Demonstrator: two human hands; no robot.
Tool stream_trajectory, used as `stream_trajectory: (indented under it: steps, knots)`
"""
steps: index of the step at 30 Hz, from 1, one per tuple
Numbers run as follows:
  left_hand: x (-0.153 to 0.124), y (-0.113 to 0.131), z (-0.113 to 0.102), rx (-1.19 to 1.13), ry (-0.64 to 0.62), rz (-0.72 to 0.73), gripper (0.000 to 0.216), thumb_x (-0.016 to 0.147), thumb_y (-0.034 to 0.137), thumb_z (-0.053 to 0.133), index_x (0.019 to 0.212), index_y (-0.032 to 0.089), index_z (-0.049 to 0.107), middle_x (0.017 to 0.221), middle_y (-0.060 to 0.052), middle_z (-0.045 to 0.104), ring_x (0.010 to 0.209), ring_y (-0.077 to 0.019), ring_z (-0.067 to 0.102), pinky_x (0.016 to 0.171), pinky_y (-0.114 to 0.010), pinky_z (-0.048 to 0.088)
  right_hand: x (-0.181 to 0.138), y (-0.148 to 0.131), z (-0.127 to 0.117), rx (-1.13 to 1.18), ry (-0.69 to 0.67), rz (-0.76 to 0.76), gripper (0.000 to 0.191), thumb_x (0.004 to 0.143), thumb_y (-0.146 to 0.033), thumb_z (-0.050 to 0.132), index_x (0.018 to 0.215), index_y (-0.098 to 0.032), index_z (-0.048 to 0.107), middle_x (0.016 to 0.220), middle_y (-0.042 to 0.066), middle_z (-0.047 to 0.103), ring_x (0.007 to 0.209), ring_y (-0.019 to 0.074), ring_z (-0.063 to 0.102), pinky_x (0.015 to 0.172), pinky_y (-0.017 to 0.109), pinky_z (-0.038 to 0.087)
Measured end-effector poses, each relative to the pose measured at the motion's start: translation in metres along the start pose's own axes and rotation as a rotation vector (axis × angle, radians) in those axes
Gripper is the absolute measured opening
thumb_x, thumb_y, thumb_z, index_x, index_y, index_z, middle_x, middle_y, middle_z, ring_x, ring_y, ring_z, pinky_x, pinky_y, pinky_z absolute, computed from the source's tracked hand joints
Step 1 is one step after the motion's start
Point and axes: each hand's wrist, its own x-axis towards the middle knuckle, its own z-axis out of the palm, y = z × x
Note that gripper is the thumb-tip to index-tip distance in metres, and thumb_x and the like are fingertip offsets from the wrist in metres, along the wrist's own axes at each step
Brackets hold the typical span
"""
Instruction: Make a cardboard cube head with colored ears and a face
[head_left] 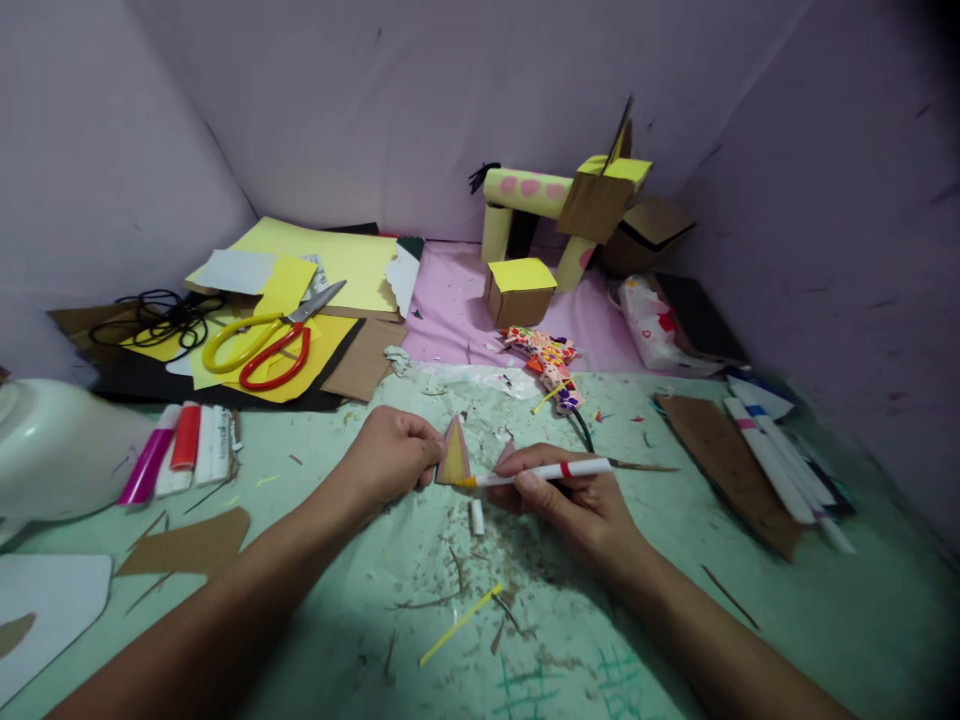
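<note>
A small triangular cardboard piece (452, 458), yellow inside with a pinkish border, stands point-up between my hands. The fingers of my left hand (394, 450) pinch its left edge. My right hand (574, 500) grips a white marker (600, 467) with a red band, and its yellow-orange tip touches the triangle's lower right corner. A white marker cap (477, 518) lies just below. Behind the right fingers, a second small pinkish piece (508, 450) is partly hidden. A glue gun (551, 365) wrapped in floral paper lies beyond my right hand.
Yellow-and-red scissors (274, 345) rest on stacked paper at the back left. A yellow cardboard animal figure (536, 190) and a small box (520, 293) stand at the back. Markers (772, 455) and a brown cardboard strip (727, 470) lie right; scraps litter the green cloth.
</note>
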Motion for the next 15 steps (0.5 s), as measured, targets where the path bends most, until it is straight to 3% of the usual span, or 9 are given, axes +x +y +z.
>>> stream_trajectory:
  steps: [5,10,15]
  knots:
    - [-0.0007,-0.0025,-0.0009,-0.006,-0.017,0.025,0.013,0.065,0.011,0.055,0.054,0.014,0.062,0.032,0.006,0.046,0.026,-0.004,0.029,0.031,-0.018,0.018,0.001,-0.0022,-0.0006,-0.063,-0.022,-0.003,0.013,0.083,-0.032,0.064,0.087,-0.022,0.071,0.076,0.002,0.067,0.067,0.0127,0.064,0.062,0.023,0.051]
    - [0.0003,-0.0032,-0.0013,-0.006,-0.027,0.026,0.015,0.066,0.014,0.055,0.052,0.014,0.061,0.032,0.005,0.046,0.026,-0.004,0.028,0.031,-0.018,0.017,0.0032,-0.0054,0.0006,-0.11,0.104,-0.115,0.012,0.086,-0.028,0.06,0.091,-0.023,0.07,0.065,-0.001,0.065,0.054,0.0087,0.056,0.052,0.018,0.046]
    - [-0.001,-0.0007,-0.001,-0.008,-0.028,0.033,0.016,0.066,0.014,0.055,0.052,0.014,0.062,0.033,0.006,0.046,0.026,-0.0041,0.029,0.032,-0.019,0.017,0.0061,-0.0063,0.0039,-0.136,0.061,-0.091,0.013,0.085,-0.028,0.06,0.091,-0.02,0.069,0.064,0.0,0.063,0.053,0.0104,0.055,0.051,0.021,0.045]
